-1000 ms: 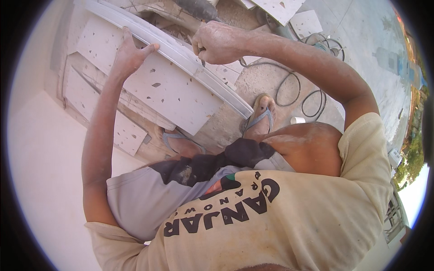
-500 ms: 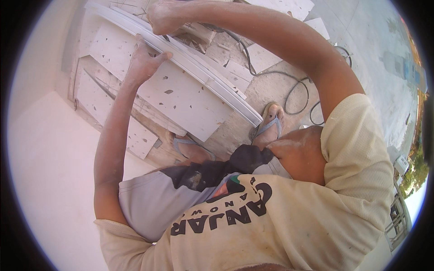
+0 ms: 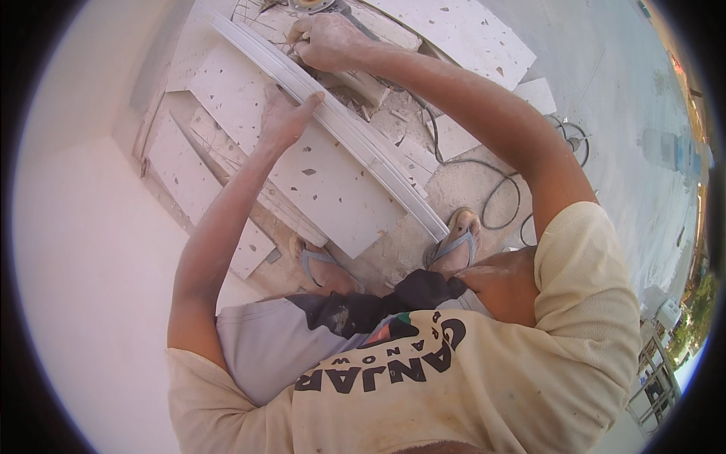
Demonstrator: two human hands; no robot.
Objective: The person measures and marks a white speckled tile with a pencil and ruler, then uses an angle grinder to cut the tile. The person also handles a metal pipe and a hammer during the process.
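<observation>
A long white moulding strip [image 3: 370, 160] with ridges along its length slants from upper left down to my right foot. My left hand [image 3: 286, 121] is closed on it near the middle, its thumb on the ridged edge. Just beyond the strip, my right hand [image 3: 325, 44] is held with curled, dusty fingers. Whatever is between those fingertips, if anything, is too small to name. Under the strip lies a white board [image 3: 302, 175] scattered with dark chips. Part of a power tool with a round metal flange [image 3: 310, 4] shows at the top edge, close to my right hand.
Broken white boards [image 3: 461, 38] and rubble lie beyond the strip. A dark cable [image 3: 484, 163] loops over the floor on the right. More board pieces [image 3: 181, 166] rest beside the white wall [image 3: 83, 250]. My sandalled feet [image 3: 457, 246] stand at the near end.
My right hand has moved away from the strip to the right, and its fingers have loosened from a fist. The left hand keeps its hold. The view has shifted, bringing the tool into sight.
</observation>
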